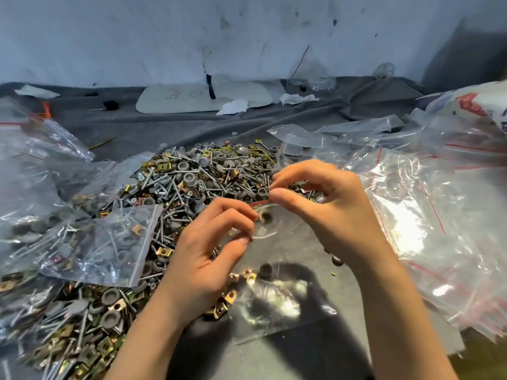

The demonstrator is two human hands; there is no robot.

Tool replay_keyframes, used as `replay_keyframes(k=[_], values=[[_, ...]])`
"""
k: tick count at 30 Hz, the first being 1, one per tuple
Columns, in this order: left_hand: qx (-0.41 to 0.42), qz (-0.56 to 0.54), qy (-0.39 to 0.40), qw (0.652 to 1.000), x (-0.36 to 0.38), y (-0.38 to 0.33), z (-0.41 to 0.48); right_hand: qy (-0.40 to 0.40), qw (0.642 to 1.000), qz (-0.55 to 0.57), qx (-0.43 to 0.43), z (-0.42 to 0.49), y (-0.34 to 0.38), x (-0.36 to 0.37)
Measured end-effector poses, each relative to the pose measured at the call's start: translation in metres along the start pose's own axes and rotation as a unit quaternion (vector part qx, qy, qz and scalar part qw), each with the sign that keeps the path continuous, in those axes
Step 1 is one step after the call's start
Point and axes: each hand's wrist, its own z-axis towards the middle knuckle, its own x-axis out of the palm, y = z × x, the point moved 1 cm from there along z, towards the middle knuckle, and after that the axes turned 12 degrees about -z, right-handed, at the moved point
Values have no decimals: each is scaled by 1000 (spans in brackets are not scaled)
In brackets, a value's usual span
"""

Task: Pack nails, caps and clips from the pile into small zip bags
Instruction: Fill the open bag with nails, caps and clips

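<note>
A makeshift packing workshop: hardware pile (208,176) and zip bags (428,215) on a grey cloth (164,127).

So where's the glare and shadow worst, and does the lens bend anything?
Head view: glare whitens the empty bag stack at right; dark shadow on the grey cloth below the small zip bag; the wide lens slightly bows the cloth's far edge.

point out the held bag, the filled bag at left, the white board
held bag (270,229): head view, film below red zip
filled bag (109,242): head view, middle
white board (192,101): head view, middle
</note>
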Motion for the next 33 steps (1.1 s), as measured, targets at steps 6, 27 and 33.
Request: replay_keyframes(k=[6,27,33], values=[[-5,-16,-33,999,-2,-2,0,-75,984,-31,158,3,-38,-23],[9,38,-4,999,3,-3,0,22,998,39,-37,-3,11,-5],[4,33,-34,999,-1,-2,0,-36,987,-55,148,0,-25,-29]])
